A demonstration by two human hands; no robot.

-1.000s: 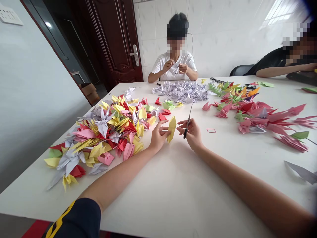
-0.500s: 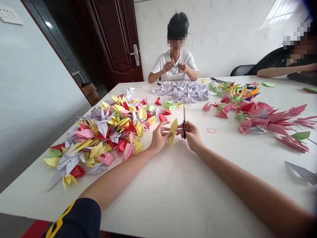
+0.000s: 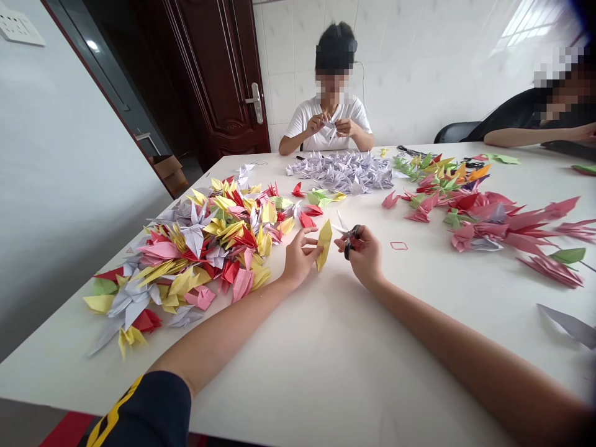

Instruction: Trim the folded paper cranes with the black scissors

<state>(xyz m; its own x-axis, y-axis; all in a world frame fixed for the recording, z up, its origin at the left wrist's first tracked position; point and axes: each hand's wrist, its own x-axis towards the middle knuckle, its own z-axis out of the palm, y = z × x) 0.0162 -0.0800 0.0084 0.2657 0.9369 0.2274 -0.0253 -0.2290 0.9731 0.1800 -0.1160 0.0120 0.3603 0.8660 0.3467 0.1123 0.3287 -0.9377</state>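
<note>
My left hand [image 3: 298,256] pinches a folded yellow paper piece [image 3: 323,243] upright above the white table [image 3: 326,360]. Just to its right, my right hand [image 3: 365,254] grips a pair of black-handled scissors [image 3: 348,234]. The blades are open and point left toward the top of the yellow piece. Both hands hover near the middle of the table, close together.
A big heap of yellow, red, pink and grey folded paper pieces [image 3: 200,248] lies left of my hands. Pink and green folded pieces [image 3: 488,217] spread at the right, a grey pile [image 3: 342,172] at the back. A person in white [image 3: 328,118] folds paper opposite; another person's arm [image 3: 535,133] rests at far right.
The scissors swung from pointing up and away to pointing left at the yellow piece, with the blades now apart. My left hand kept the yellow piece almost still.
</note>
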